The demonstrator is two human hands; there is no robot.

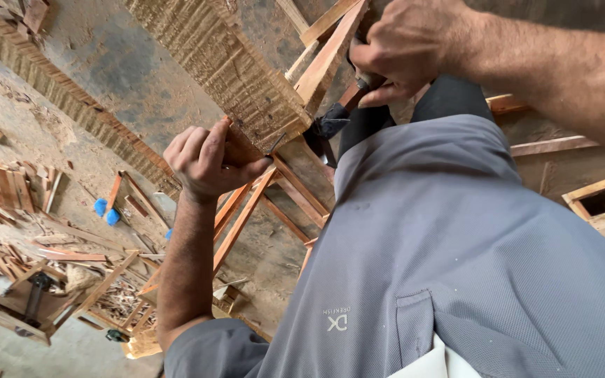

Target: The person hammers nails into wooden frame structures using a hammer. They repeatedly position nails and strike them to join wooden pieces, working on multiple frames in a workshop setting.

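nearest, the left hand [208,159] grips the end of a rough-sawn plank [218,59], fingers curled at its corner beside a protruding nail [275,145]. just past the plank's end, the right hand [404,49] is closed on a hammer [348,105] – its head sits close to the nail. beyond the plank lies floor with wood offcuts [8,185]. a glancing swing could strike the left fingers – they sit so near.

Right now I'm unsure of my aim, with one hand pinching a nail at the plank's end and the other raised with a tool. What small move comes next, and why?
Probably a light tap first. The left hand steadies the thin dark nail against the end of the rough sawn wooden plank, fingers close beside it, while the right hand grips a tool handle above. A gentle tap should seat the nail with less risk to those fingers.
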